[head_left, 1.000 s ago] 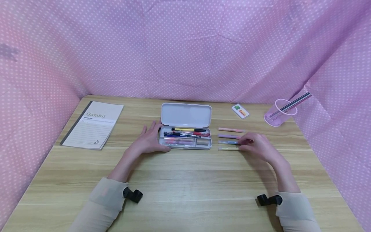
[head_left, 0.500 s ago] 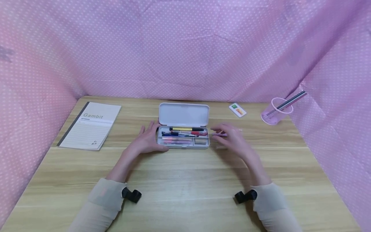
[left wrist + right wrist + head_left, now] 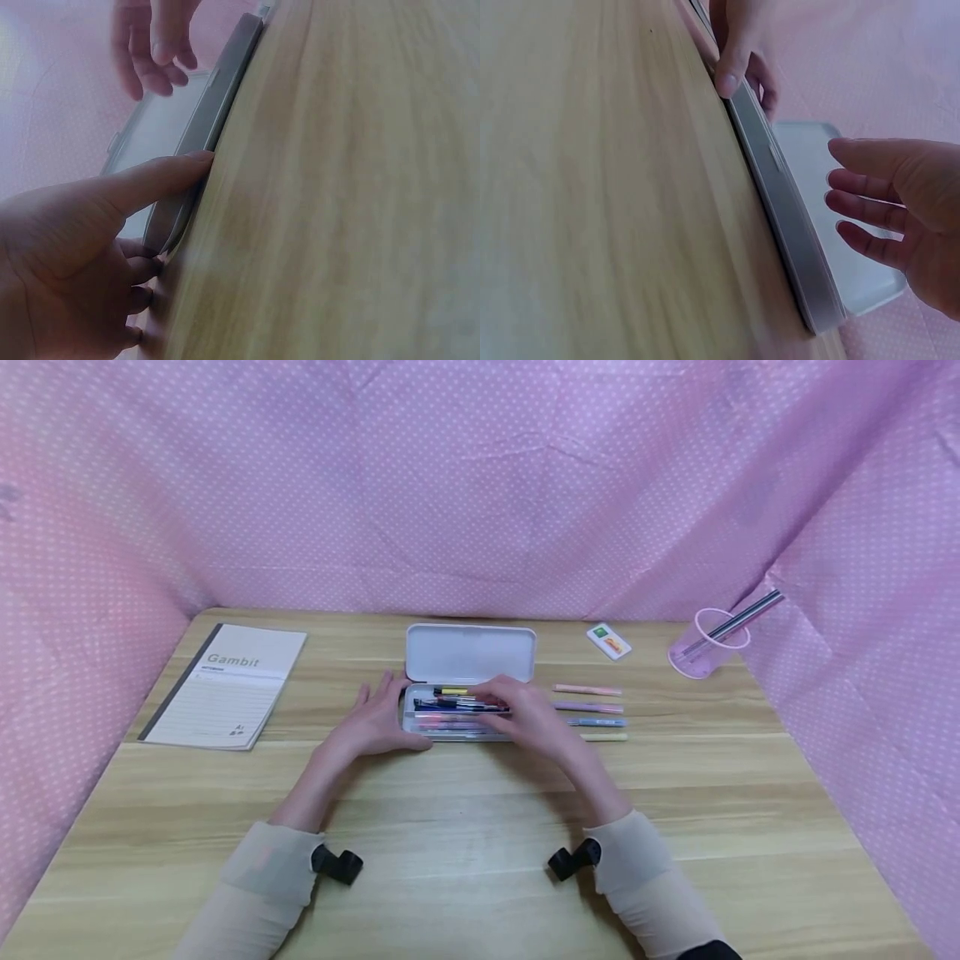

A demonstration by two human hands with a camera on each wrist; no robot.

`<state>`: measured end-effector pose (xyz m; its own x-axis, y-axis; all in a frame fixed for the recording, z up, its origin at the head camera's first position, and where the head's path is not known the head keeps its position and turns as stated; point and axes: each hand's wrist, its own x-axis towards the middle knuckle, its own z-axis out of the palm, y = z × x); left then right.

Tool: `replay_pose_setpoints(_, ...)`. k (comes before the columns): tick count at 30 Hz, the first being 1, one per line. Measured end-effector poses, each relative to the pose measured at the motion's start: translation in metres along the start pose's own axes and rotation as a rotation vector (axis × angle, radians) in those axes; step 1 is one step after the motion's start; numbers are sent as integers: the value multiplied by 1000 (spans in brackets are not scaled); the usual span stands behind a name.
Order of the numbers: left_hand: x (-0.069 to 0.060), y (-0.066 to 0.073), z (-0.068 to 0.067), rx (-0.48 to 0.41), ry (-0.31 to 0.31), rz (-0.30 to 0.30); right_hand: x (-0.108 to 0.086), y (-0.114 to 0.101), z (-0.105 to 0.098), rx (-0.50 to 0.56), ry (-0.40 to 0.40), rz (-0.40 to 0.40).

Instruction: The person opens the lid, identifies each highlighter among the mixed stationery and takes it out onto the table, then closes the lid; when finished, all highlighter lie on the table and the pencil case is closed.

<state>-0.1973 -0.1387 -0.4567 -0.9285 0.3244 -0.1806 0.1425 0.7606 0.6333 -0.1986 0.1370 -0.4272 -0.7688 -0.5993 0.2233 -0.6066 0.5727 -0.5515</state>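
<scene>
A white pencil case (image 3: 471, 653) lies with its lid up, and several pens, one of them a yellow and black pen (image 3: 450, 691), are in its tray. My left hand (image 3: 371, 727) holds the left end, thumb along the front wall and fingers around the end. Over the tray's right half hovers my right hand (image 3: 907, 199), fingers loosely bent and apart, with nothing visible between them. It hides part of the contents. Right of the case lie slim pens in a column: pink (image 3: 587, 690), purple (image 3: 588, 706), blue (image 3: 600, 722) and yellow (image 3: 606, 737).
A notebook (image 3: 232, 693) lies at the left of the wooden table (image 3: 450, 860). Toward the back right are a small white block with a printed label (image 3: 609, 642) and a pink cup (image 3: 686, 653) with dark sticks (image 3: 750, 612) leaning out. Pink dotted cloth hangs behind.
My right hand has moved left from the loose pens to above the pencil case. The pens stay on the table. My left hand has kept its place on the case.
</scene>
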Motion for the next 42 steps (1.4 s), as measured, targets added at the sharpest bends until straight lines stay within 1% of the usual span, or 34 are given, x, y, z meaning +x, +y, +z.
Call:
replay_pose_setpoints(5, 0, -1, 0, 3, 2, 2, 4, -5, 7, -68, -92, 22)
replay_pose_setpoints(9, 1, -1, 0, 6, 5, 5, 2, -6, 9, -111, -128, 31)
replay_pose_setpoints(13, 1, 0, 1, 12, 3, 5, 0, -6, 10, -144, -138, 49)
replay_pose_setpoints(21, 1, 0, 0, 16, 2, 7, -3, -8, 10, -163, -156, 72)
replay_pose_setpoints(29, 1, 0, -1, 13, -1, 1, -1, -12, 10, -245, -202, 77)
replay_pose_setpoints(42, 1, 0, -1, 9, -1, 5, -3, -20, 11, -330, -189, 40)
